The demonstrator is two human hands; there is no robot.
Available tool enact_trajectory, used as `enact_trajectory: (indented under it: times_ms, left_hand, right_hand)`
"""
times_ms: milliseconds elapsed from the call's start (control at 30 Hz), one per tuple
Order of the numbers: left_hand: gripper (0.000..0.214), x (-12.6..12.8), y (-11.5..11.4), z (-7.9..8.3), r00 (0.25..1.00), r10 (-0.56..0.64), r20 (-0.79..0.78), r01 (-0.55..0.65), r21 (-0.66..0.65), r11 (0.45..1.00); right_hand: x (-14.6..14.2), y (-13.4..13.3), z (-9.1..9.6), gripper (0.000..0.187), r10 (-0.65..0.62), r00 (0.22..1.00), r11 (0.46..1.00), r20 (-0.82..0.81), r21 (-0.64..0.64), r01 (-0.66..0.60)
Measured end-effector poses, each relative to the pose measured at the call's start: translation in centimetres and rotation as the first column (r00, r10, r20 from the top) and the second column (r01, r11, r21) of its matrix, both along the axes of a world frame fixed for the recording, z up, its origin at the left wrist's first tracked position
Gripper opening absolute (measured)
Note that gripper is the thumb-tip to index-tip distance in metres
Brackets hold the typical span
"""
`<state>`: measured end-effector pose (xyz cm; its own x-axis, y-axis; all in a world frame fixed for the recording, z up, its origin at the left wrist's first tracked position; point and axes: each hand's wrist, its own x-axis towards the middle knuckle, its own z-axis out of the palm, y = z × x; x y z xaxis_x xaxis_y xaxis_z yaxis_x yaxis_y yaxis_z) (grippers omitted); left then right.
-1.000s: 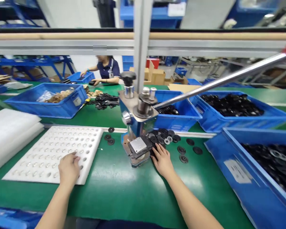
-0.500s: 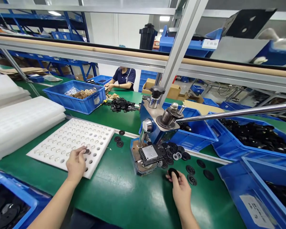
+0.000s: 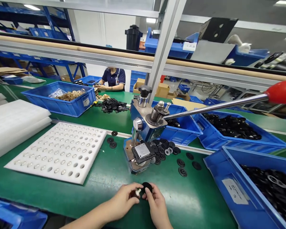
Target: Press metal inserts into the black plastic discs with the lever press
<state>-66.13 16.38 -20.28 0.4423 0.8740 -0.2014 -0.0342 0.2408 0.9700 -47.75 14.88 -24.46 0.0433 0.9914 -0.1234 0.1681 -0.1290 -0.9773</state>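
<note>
My left hand (image 3: 124,201) pinches a small round part with a pale stem (image 3: 138,191) between thumb and fingers. Close beside it, my right hand (image 3: 157,205) grips a black disc (image 3: 147,187) by its edge. Both hands meet above the green bench in front of a blue hand press (image 3: 143,127); whether the two parts touch I cannot tell. To the left lies a white foam tray (image 3: 85,173) with rows of holes, many filled with small shiny round parts. Black discs (image 3: 182,172) lie loose right of the press, and more are heaped beside it.
The press lever ends in a red knob (image 3: 281,91) at right. Blue bins (image 3: 219,187) of black parts stand right, another bin (image 3: 72,109) back left. White foam sheets (image 3: 16,127) are stacked left. Across the bench a person (image 3: 113,79) in a dark shirt handles parts.
My left hand has left the foam tray with the small stemmed part and come right. My right hand has moved left with the black disc, so both hands are now together. The view has turned right.
</note>
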Motion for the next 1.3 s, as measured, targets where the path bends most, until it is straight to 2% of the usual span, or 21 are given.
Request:
enact_trajectory:
  times_ms: [67,233,300,467,633,700,767,833,900,967,1000,1033,1100,1200,1300]
  left_hand:
    - [0.036,0.9,0.0,-1.0,0.995,0.005,-0.101,0.003,0.076,0.997]
    - [0.021,1.2,0.0,-3.5,0.968,0.061,-0.245,-0.035,0.107,0.994]
    - [0.017,1.1,-0.2,-3.7,0.972,0.051,-0.227,-0.023,0.126,0.992]
    - [0.013,0.9,-0.5,-3.1,0.984,0.007,-0.177,0.019,0.141,0.990]
    - [0.016,0.4,-0.5,-3.9,0.993,0.007,-0.121,0.006,0.108,0.994]
    - [0.016,0.1,-0.4,-4.5,0.993,0.018,-0.115,-0.007,0.094,0.996]
    - [0.018,-0.3,-0.2,-4.9,0.992,0.041,-0.116,-0.031,0.091,0.995]
    - [0.024,-0.6,0.0,-5.1,0.993,0.064,-0.095,-0.058,0.066,0.996]
    - [0.032,-0.8,0.2,-5.0,0.993,0.094,-0.074,-0.093,0.023,0.995]
    - [0.035,-1.0,0.4,-4.9,0.987,0.144,-0.072,-0.144,-0.002,0.990]
    - [0.035,-1.0,0.5,-4.8,0.982,0.172,-0.074,-0.172,-0.003,0.985]
    - [0.035,-1.0,0.5,-4.7,0.978,0.195,-0.074,-0.195,0.001,0.981]
    - [0.034,-1.0,0.7,-4.5,0.974,0.213,-0.073,-0.212,0.014,0.977]
    - [0.033,-1.1,0.9,-4.1,0.979,0.182,-0.090,-0.180,0.030,0.983]
    - [0.034,-1.1,1.1,-3.8,0.980,0.170,-0.104,-0.167,0.038,0.985]
  right_hand:
    - [-0.4,-0.1,0.2,0.051,0.022,1.000,0.999,0.014,0.044,-0.023]
    - [-0.7,-0.7,-0.4,0.042,-0.001,0.996,0.982,0.094,0.186,-0.017]
    - [-0.8,-0.8,-0.4,0.037,0.012,0.993,0.967,0.116,0.252,-0.041]
    - [-0.8,-0.6,-0.1,0.028,0.051,0.985,0.925,0.166,0.363,-0.109]
    - [-0.6,-0.9,-0.8,0.033,0.042,0.926,0.837,0.376,0.493,-0.239]
    - [-0.7,-1.5,-0.8,0.039,0.053,0.876,0.813,0.480,0.488,-0.317]
    - [-1.0,-2.2,-0.4,0.044,0.105,0.818,0.811,0.566,0.427,-0.400]
    - [-1.3,-2.7,0.1,0.051,0.164,0.768,0.803,0.618,0.369,-0.469]
    - [-1.0,-2.7,0.6,0.056,0.167,0.743,0.789,0.649,0.364,-0.496]
    - [0.2,-1.7,0.9,0.057,0.076,0.719,0.799,0.691,0.389,-0.459]
    - [1.1,-0.7,1.0,0.055,-0.004,0.690,0.824,0.724,0.393,-0.408]
    - [2.1,0.4,1.1,0.054,-0.090,0.648,0.854,0.756,0.393,-0.340]
    - [4.6,3.5,1.2,0.052,-0.238,0.509,0.920,0.827,0.361,-0.156]
    - [8.0,8.6,1.4,0.054,-0.303,0.449,0.934,0.841,0.356,-0.037]
    - [10.0,13.1,1.5,0.056,-0.306,0.431,0.938,0.849,0.345,-0.014]
